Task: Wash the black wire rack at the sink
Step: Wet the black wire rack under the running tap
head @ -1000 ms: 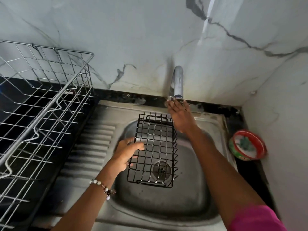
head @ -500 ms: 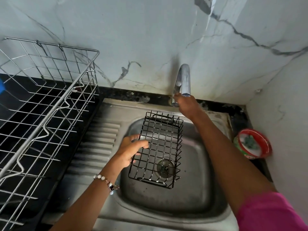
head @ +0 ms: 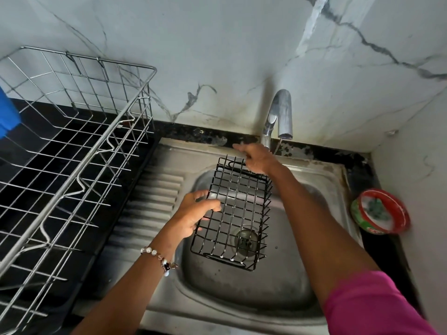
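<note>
The black wire rack (head: 238, 197) is tilted over the steel sink (head: 242, 315), with its near end low over the drain. My left hand (head: 193, 213) grips the rack's left rim. My right hand (head: 256, 159) lies over the rack's far right corner, just below the tap (head: 281, 110), with the fingers stretched to the left. Whether it grips the rack is unclear. A thin trickle of water falls from the spout beside that hand.
A large silver wire dish rack (head: 72, 165) stands on the black counter at the left, beside the ribbed drainboard (head: 150, 204). A red-rimmed soap tub (head: 379, 211) sits at the right by the wall. Something blue (head: 7, 112) shows at the left edge.
My right hand has come down from the tap spout to the rack's far end. A thin trickle now runs from the spout. The left hand keeps its hold.
</note>
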`<state>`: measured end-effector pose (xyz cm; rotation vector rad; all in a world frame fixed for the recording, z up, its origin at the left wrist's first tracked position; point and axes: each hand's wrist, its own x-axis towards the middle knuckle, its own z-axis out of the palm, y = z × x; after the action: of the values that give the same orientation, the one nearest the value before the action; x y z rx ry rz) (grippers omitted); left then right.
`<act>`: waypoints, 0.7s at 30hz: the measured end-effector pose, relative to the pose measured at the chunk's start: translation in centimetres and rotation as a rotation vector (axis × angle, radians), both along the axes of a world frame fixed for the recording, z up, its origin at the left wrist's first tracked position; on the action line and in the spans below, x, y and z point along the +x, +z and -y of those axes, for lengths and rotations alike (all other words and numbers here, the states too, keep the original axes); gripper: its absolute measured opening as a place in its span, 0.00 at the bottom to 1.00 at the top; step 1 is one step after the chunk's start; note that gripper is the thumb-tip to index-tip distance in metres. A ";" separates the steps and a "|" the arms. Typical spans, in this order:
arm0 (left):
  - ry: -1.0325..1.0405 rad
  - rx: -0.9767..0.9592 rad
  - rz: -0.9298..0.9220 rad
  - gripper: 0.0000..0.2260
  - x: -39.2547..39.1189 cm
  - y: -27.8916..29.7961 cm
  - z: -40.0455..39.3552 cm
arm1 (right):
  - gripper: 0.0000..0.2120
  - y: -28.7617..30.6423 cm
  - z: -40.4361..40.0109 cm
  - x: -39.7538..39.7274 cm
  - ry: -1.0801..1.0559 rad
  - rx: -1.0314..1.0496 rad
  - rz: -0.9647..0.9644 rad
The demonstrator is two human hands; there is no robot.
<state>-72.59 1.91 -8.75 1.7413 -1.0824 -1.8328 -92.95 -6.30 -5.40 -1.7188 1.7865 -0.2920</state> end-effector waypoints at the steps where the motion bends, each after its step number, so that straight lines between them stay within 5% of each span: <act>1: -0.009 -0.007 0.015 0.34 0.1 -0.1 0.1 | 0.22 -0.2 -0.3 0.0 -0.020 0.017 0.072; 9: -0.097 -0.037 0.057 0.33 -0.6 -0.8 -0.6 | 0.09 1.2 -3.4 -3.2 -0.348 0.009 0.372; 13: -0.127 -0.044 0.075 0.31 -2.1 -0.1 -0.8 | 0.06 4.8 -4.2 -4.5 -0.551 0.122 0.684; 18: -0.179 -0.147 0.099 0.45 -3.7 -0.2 0.1 | 0.09 7.9 -5.4 -4.8 -0.442 0.263 0.785; 21: -0.249 -0.205 0.138 0.43 -4.4 0.6 0.7 | 0.10 8.7 -5.5 -4.7 -0.455 0.243 0.786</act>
<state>-76.96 1.21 -8.17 1.6945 -1.5449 -1.6855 -97.64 -0.83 3.32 -0.8242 1.4911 -0.7823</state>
